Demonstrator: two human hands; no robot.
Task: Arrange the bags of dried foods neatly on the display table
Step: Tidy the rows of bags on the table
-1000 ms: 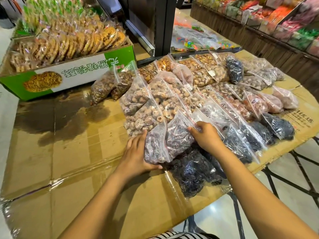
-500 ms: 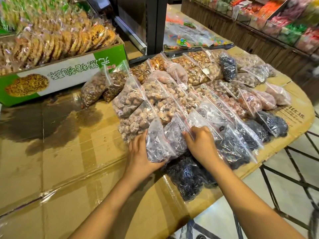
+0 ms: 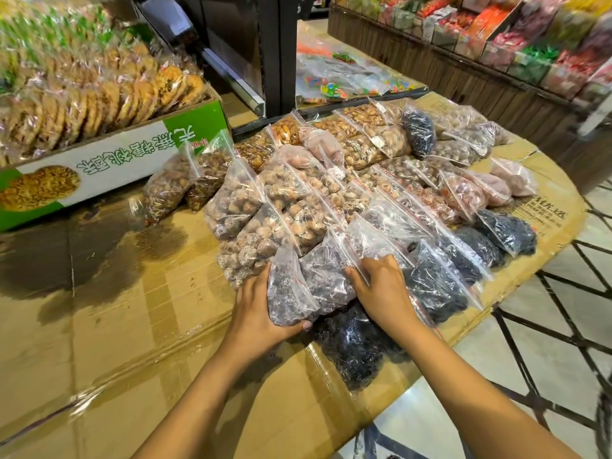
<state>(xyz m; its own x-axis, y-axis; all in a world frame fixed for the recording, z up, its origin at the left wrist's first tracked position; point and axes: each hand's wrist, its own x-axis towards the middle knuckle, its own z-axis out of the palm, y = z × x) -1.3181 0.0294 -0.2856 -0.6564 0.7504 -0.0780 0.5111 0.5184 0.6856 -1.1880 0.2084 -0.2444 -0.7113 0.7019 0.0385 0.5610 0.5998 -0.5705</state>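
Several clear zip bags of dried foods lie in rows on the cardboard-covered display table (image 3: 99, 326). My left hand (image 3: 255, 313) grips a bag of dark purplish dried fruit (image 3: 286, 293) at the near end of a row, thumb under its lower edge. My right hand (image 3: 381, 286) rests on the neighbouring bags, its fingers curled over the top of a second purplish bag (image 3: 326, 276). A bag of black dried fruit (image 3: 357, 342) lies flat below both hands near the table's edge. Bags of brown wrinkled fruit (image 3: 245, 207) sit just behind.
A green and white carton of wrapped biscuits (image 3: 99, 160) stands at the back left. A dark pillar (image 3: 265, 44) rises behind the bags. Shelves of colourful sweets (image 3: 530, 38) line the right. The table's rounded edge (image 3: 496, 293) drops to a tiled floor with a metal frame.
My left hand has slid up along the purplish bag and closed round it. My right hand has shifted left and down onto the neighbouring bag. The camera has moved closer.
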